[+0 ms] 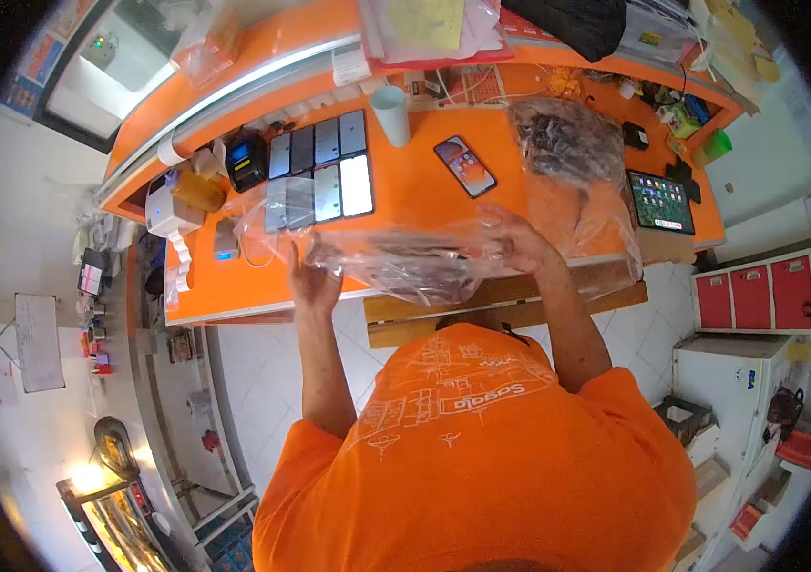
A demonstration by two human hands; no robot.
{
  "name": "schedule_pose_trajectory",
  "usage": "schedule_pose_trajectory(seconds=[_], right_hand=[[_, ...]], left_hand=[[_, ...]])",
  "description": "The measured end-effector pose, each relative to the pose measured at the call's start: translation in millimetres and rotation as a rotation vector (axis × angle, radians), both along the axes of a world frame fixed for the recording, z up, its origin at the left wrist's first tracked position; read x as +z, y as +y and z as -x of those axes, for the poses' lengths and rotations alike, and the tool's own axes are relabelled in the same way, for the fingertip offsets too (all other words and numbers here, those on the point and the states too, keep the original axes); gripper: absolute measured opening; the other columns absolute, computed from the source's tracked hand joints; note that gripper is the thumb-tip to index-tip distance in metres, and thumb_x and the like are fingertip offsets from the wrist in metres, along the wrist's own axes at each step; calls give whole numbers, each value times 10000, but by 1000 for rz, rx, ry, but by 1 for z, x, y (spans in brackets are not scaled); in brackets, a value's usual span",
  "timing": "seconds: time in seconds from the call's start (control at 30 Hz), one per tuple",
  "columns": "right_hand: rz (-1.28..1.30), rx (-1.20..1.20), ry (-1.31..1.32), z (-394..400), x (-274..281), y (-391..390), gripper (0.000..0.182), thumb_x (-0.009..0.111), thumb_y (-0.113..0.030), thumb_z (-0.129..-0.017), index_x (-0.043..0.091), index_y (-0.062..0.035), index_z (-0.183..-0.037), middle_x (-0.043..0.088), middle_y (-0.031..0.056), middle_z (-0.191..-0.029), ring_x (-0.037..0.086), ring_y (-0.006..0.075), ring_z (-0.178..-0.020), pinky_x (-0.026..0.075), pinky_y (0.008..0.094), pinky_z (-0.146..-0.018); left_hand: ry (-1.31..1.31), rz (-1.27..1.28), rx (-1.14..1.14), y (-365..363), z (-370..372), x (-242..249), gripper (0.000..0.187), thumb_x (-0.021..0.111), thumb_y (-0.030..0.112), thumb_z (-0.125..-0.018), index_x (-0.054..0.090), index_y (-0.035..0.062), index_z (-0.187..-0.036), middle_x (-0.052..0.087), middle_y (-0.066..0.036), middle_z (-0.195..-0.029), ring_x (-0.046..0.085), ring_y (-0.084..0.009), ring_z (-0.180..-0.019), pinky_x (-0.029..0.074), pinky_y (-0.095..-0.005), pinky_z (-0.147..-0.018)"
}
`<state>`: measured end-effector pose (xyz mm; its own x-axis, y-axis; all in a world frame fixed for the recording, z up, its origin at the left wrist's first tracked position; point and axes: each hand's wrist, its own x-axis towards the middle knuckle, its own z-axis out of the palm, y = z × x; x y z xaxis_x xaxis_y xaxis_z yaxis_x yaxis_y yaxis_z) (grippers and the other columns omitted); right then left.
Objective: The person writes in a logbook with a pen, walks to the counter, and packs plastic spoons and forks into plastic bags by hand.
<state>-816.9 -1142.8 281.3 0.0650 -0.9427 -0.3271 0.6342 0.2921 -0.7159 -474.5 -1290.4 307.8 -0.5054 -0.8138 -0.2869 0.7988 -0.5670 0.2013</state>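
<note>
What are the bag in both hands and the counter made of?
Bag: thin clear plastic film by the look, glossy and crinkled, dark contents showing through. Counter: smooth orange top, probably laminate, with a pale edge; material under it can't be told.

Orange counter (405,181), orange shirt (482,458) with white line print, clear plastic bag (405,262), red lockers (768,291).
</note>
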Motion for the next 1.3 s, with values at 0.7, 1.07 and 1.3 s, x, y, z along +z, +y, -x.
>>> schedule_pose_trajectory(seconds=[0.7, 1.07, 1.3], right_hand=[[-456, -384, 1579, 109, -42, 97, 303, 580, -228, -893, 635, -23, -1109, 646, 235, -1023, 632, 362, -979, 483, 457, -894], [-257, -743, 1948, 195, -105, -4, 294, 580, -214, -916, 611, -52, -1159, 625, 173, -1022, 606, 317, -959, 474, 417, -868], [-134, -653, 1991, 187, -102, -41, 278, 593, -210, -909, 609, -59, -1142, 621, 131, -976, 605, 275, -904, 484, 384, -815]], left_hand=[[-1384, 733, 39, 20, 40, -42, 600, 704, 267, -868, 475, -45, -1326, 525, -170, -1300, 491, -259, -1214, 374, -374, -1033], [-1426, 666, 148, 46, 24, -39, 712, 687, 351, -886, 346, 106, -1461, 404, -174, -1391, 435, -317, -1244, 354, -424, -1042], [-1449, 470, 127, 78, 18, -17, 667, 659, 320, -906, 337, 137, -1460, 398, -151, -1387, 459, -287, -1211, 365, -403, -1007]])
